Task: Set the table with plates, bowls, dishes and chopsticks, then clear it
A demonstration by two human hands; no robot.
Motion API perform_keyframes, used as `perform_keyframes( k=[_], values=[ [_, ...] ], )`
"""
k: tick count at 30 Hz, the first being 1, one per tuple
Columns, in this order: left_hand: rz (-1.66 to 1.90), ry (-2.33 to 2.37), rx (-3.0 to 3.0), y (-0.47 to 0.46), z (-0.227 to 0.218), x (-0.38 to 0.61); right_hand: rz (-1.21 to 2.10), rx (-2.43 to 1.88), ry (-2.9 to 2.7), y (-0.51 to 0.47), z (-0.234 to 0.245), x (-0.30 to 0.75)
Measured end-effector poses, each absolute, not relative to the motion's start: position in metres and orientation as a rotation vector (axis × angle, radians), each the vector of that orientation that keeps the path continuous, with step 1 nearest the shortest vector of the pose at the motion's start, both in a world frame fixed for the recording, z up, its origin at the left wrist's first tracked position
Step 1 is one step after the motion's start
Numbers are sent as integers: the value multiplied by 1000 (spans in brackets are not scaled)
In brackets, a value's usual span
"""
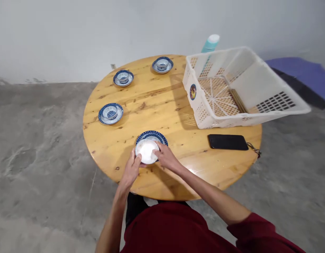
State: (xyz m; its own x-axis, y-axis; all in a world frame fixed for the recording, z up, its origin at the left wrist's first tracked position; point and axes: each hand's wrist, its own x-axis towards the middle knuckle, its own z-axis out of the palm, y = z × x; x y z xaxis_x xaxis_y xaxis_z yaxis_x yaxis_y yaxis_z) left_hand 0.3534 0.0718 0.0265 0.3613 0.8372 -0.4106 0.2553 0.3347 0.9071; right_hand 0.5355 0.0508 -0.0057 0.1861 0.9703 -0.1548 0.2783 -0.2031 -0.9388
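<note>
- At the left of the counter (141,95), a blue-and-white plate (120,113) with a small bowl (110,112) on it.
- Farther back and slightly right, a second plate (131,78) bearing a second bowl (123,77).
- Left hand (132,165): curled around the near-left rim of the white dish (145,150), thumb over the edge, most fingers hidden beneath.
- Near the front edge of the counter, the white dish itself: round, so no long axis to line up; inner face turned up toward the wearer, depth hard to judge in the glare.
- Just beyond the dish and partly hidden by it, the nearest plate (151,134), far rim visible. Probably the deciding relation: straight ahead of the dish, overlapped in this view; cannot tell whether touching or just apart.
- At the back, a third plate (171,66) holding a third bowl (162,64).
- Right hand (164,154): gripping the dish's right rim, thumb across the inner face; apparently nearer to that plate than the left.
- Farther right, a bottle (212,41) behind the white basket (262,77), thin sticks (238,101) lying inside; in front, a black phone (227,142).
</note>
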Motion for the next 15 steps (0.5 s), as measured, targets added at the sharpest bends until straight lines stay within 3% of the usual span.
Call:
perform_keyframes(
  k=[5,15],
  values=[
    [458,990,1341,172,14,384,970,-1753,-990,123,-15,555],
    [266,780,1513,339,-64,434,895,-1886,-387,249,-64,572]
  ],
)
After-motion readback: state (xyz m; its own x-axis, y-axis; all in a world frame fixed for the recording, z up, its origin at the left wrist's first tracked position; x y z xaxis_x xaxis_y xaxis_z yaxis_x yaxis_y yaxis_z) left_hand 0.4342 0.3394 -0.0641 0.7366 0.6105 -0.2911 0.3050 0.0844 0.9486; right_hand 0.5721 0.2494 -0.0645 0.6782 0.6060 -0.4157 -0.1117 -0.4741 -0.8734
